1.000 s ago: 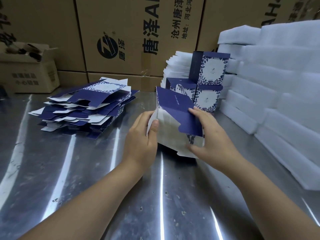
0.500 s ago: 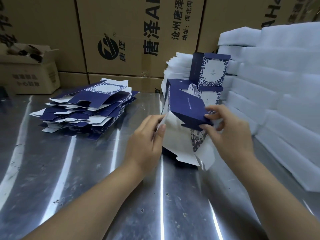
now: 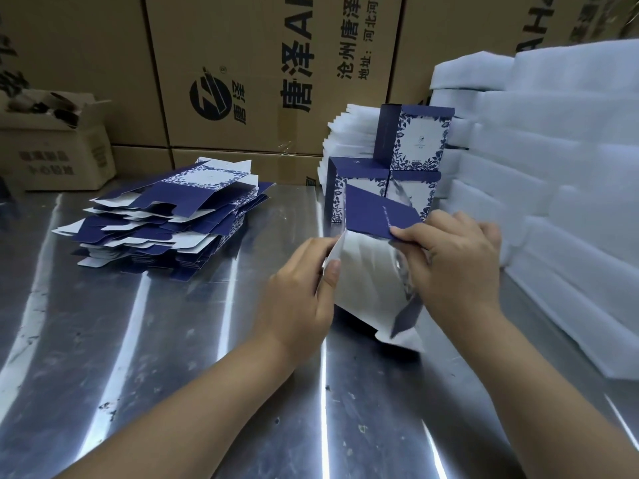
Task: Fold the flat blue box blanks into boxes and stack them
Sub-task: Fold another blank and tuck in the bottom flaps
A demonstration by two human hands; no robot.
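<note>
A half-folded blue box blank (image 3: pixel 371 271) stands on the steel table between my hands, white inside facing me and a dark blue panel on top. My left hand (image 3: pixel 299 299) grips its left edge, thumb on the white inside. My right hand (image 3: pixel 456 267) pinches the blue panel's near edge with its fingertips. Behind it stand three folded blue boxes (image 3: pixel 397 167), one stacked on two. A heap of flat blue blanks (image 3: pixel 169 219) lies at the left.
White foam sheets (image 3: pixel 560 188) are piled along the right side, with more foam (image 3: pixel 349 133) behind the folded boxes. Large brown cartons (image 3: pixel 259 74) form a wall at the back. A small open carton (image 3: pixel 55 143) sits at the far left.
The blank has been opened up and turned, its white inside now facing me. My right hand moved from the blank's right side to the blue panel's near edge.
</note>
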